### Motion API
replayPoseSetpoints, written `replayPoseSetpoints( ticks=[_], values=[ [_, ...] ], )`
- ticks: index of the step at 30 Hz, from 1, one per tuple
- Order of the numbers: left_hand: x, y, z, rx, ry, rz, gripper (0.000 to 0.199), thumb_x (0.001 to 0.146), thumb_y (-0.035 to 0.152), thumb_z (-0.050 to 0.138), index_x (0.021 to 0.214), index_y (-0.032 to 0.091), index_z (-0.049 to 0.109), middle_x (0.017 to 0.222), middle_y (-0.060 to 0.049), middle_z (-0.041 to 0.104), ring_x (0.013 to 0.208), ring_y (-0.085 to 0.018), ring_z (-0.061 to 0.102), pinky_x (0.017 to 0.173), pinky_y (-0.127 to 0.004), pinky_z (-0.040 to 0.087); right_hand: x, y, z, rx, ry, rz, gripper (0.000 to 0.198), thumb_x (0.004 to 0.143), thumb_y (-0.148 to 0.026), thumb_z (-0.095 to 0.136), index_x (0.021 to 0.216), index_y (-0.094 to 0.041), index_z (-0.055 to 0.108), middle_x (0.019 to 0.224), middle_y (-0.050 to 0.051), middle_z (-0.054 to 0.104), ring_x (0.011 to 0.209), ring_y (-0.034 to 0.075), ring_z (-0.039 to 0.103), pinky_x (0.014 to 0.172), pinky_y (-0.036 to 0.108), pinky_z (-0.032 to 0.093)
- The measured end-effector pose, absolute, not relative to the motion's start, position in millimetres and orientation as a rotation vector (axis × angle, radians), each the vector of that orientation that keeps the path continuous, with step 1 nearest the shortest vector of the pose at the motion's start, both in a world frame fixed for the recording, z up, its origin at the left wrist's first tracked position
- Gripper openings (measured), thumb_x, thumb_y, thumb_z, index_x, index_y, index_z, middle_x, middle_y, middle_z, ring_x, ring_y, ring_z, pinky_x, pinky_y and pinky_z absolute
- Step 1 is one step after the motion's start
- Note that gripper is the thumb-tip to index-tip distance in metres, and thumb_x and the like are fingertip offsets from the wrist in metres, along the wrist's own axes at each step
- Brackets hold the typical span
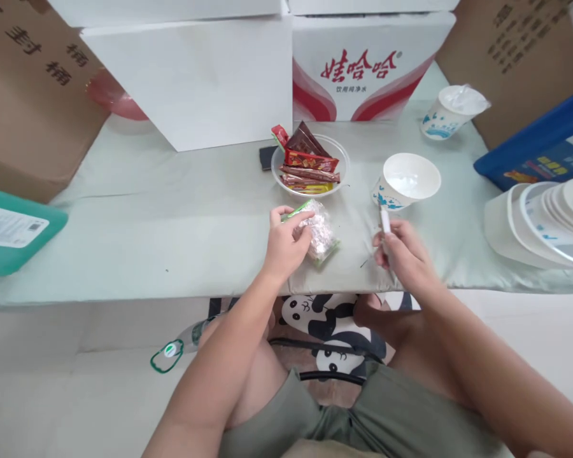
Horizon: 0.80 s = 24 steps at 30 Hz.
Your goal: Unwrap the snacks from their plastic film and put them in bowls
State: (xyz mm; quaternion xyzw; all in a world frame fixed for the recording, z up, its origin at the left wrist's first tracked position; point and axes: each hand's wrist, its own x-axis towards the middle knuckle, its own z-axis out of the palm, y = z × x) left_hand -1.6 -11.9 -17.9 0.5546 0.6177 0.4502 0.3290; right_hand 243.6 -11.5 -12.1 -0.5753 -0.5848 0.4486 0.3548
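Observation:
A crinkled, see-through snack packet (322, 236) with green edges lies near the front of the cloth-covered table. My left hand (286, 242) holds it from the left, fingers over its top. In my right hand (405, 251) is a slim white pen-like tool (386, 221), gripped between thumb and fingers with its thin end pointing away from me; its exact kind is unclear. Just beyond that end stands a white paper cup (413, 175) with blue print, tilted toward the right in view. Behind the packet, a clear plastic bowl (346, 159) holds several wrapped snacks (310, 162).
White cartons (233, 83) line the back. At right are a second paper cup (446, 117) with plastic in it, a blue container (539, 143) and a white tub (501, 222) of stacked cups. A green container (19, 232) stands left. A bottle (191, 337) is below.

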Motion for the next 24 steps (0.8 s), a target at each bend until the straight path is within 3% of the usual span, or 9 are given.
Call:
replayPoseSetpoints(
  ticks=[3,5,10,15,20,24],
  values=[
    [14.6,-7.7,-22.8,1.344,1.546,1.272,0.055,0.082,0.021,0.071,0.136,0.03,0.059,0.128,-0.009,0.052,0.111,-0.019,0.061,0.083,-0.028,0.058,222.4,-2.8,-15.8,-1.346,-1.467,1.281,0.02,0.094,-0.043,0.05,0.104,-0.025,0.048,0.074,-0.005,0.062,0.048,0.011,0.05,0.047,0.025,0.039],
    [24.9,-6.5,-25.5,1.205,1.45,1.289,0.065,0.082,0.023,0.074,0.141,0.031,0.05,0.125,-0.008,0.059,0.108,-0.018,0.064,0.089,-0.03,0.057,218.6,1.8,-18.0,-1.344,-1.482,1.252,0.015,0.092,-0.038,0.052,0.1,-0.025,0.05,0.071,-0.006,0.061,0.048,0.01,0.05,0.05,0.025,0.04],
    [37.6,-5.7,-29.4,1.007,1.237,1.195,0.038,0.079,0.039,0.081,0.105,0.021,0.06,0.108,-0.007,0.071,0.101,-0.02,0.069,0.09,-0.031,0.057,224.6,1.0,-12.9,-1.301,-1.463,1.322,0.016,0.094,-0.041,0.052,0.098,-0.025,0.051,0.068,-0.005,0.06,0.05,0.012,0.054,0.051,0.027,0.042],
    [39.8,-3.3,-28.5,0.977,1.292,1.271,0.046,0.082,0.049,0.078,0.113,0.024,0.055,0.112,-0.005,0.068,0.101,-0.017,0.067,0.087,-0.028,0.056,221.1,-5.8,-2.7,-1.278,-1.612,1.419,0.02,0.091,-0.041,0.056,0.097,-0.022,0.056,0.066,-0.003,0.064,0.049,0.013,0.058,0.053,0.027,0.045],
    [48.8,-2.8,-29.7,1.095,1.315,1.234,0.052,0.083,0.055,0.076,0.117,0.027,0.049,0.101,-0.002,0.066,0.092,-0.015,0.067,0.083,-0.027,0.056,220.9,-0.1,0.0,-1.336,-1.63,1.388,0.023,0.089,-0.039,0.055,0.076,-0.021,0.061,0.061,-0.001,0.064,0.048,0.012,0.056,0.05,0.025,0.042],
    [53.8,-4.5,-26.7,1.042,1.285,1.273,0.047,0.085,0.054,0.074,0.115,0.028,0.048,0.112,-0.004,0.066,0.103,-0.017,0.068,0.088,-0.03,0.056,229.9,0.9,0.2,-1.398,-1.655,1.4,0.026,0.087,-0.04,0.056,0.072,-0.021,0.065,0.058,-0.001,0.063,0.047,0.012,0.055,0.047,0.024,0.039]
  ],
)
